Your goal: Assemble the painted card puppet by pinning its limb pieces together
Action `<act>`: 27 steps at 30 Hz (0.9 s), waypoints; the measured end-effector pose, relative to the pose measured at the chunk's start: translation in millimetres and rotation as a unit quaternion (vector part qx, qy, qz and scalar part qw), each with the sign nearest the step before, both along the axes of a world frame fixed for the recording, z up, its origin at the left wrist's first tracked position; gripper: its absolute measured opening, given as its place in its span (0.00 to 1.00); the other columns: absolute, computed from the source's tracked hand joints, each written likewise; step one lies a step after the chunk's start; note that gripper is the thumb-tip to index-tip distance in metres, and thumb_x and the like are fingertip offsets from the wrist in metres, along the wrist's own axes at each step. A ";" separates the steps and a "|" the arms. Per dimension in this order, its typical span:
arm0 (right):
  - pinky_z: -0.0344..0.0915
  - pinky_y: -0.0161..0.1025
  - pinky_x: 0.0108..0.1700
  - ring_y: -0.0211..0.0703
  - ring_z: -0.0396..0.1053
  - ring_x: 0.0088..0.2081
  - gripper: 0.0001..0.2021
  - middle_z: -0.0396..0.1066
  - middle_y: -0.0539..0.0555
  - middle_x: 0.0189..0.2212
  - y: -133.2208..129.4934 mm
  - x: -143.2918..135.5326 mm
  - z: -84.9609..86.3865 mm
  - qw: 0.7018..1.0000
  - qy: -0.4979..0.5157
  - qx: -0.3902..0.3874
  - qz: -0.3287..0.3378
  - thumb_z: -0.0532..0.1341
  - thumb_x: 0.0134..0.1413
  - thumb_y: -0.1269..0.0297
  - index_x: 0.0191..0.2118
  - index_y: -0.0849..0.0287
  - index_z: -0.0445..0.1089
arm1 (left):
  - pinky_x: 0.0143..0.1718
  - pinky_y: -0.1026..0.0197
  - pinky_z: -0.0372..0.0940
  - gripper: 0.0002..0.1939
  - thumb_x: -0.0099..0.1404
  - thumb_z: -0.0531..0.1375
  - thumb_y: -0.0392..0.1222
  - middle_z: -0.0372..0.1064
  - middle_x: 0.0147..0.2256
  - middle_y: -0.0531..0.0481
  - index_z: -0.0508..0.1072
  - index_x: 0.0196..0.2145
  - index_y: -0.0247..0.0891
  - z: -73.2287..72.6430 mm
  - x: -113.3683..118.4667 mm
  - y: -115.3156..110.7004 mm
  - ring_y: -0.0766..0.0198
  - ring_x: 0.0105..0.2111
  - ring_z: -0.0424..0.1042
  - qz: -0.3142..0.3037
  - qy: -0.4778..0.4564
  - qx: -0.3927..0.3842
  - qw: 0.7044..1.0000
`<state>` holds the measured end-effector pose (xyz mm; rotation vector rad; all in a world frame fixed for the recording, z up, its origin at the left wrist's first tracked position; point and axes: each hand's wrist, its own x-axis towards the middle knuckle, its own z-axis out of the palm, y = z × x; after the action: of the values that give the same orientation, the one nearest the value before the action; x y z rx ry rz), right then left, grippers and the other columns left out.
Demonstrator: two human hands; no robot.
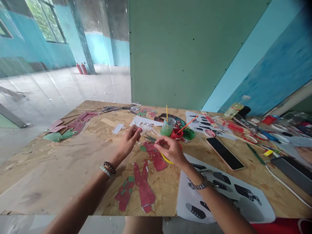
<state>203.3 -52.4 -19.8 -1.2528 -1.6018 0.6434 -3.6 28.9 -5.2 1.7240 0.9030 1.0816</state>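
Observation:
My right hand (170,150) is closed around a pair of scissors; the grey blades (149,139) point left and a yellow handle loop (166,159) shows beneath my palm. Across from the blade tips, my left hand (130,140) is pinched, and what sits between its fingertips is too small to make out. Beyond both hands lie white paper scraps (146,127). Under the scissors is a dark red cut-out with green parts (157,157). Nearer to me lie a red trouser-shaped cut-out (145,191) and a smaller red and green piece (125,192).
A cup of greenish water (168,127), a red paint jar (176,134) and a green paint jar (188,135) stand behind my right hand. Rightward lie a phone (225,153) and printed shoe sheets (195,208). Jointed cut-outs (73,126) lie left. Another person's hand (304,154) shows far right.

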 end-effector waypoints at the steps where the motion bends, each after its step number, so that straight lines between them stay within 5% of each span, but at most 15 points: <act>1: 0.70 0.37 0.39 0.42 0.75 0.34 0.06 0.77 0.51 0.32 0.6 0.8 0.5 0.999 0.033 -0.009 -0.009 0.66 0.59 0.60 0.36 0.57 0.75 | 0.28 0.63 0.53 0.20 0.73 0.54 0.57 0.61 0.24 0.56 0.63 0.30 0.40 -0.2 -0.5 0.4 0.68 0.24 0.58 -0.003 0.010 0.000 1.000; 10: 0.74 0.39 0.39 0.46 0.79 0.36 0.07 0.80 0.55 0.33 -6.1 -20.3 -4.1 0.998 0.046 -0.033 -0.008 0.64 0.58 0.61 0.37 0.58 0.75 | 0.29 0.62 0.62 0.21 0.71 0.56 0.58 0.70 0.28 0.50 0.74 0.33 0.38 -0.2 -2.2 -3.2 0.63 0.27 0.66 -0.200 0.119 -0.015 0.973; 16: 0.74 0.39 0.38 0.47 0.80 0.36 0.07 0.80 0.55 0.32 -3.4 -16.5 -9.2 0.995 0.086 -0.044 -0.039 0.65 0.58 0.59 0.36 0.58 0.73 | 0.32 0.62 0.64 0.16 0.68 0.61 0.54 0.75 0.33 0.46 0.80 0.37 0.39 1.4 -2.3 -4.6 0.60 0.31 0.70 -0.231 0.147 0.012 0.962; 20: 0.73 0.40 0.39 0.48 0.80 0.38 0.08 0.81 0.55 0.34 -3.1 -13.7 -8.2 0.995 0.085 -0.046 -0.018 0.64 0.59 0.59 0.36 0.58 0.73 | 0.25 0.64 0.59 0.15 0.66 0.63 0.53 0.70 0.27 0.50 0.78 0.34 0.38 9.2 -3.7 -7.1 0.64 0.25 0.65 -0.237 0.149 -0.016 0.960; 27: 0.68 0.37 0.37 0.43 0.76 0.35 0.09 0.79 0.52 0.33 -6.9 -5.7 0.8 0.999 -0.039 0.009 -0.035 0.58 0.66 0.61 0.38 0.57 0.75 | 0.23 0.64 0.57 0.13 0.64 0.63 0.52 0.68 0.25 0.52 0.72 0.34 0.38 15.7 -7.9 -10.0 0.65 0.23 0.65 -0.242 0.137 -0.079 0.957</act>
<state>197.6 -59.3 -19.0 -1.3291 -1.6170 0.5408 -11.4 18.9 10.4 1.8533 0.6568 0.4449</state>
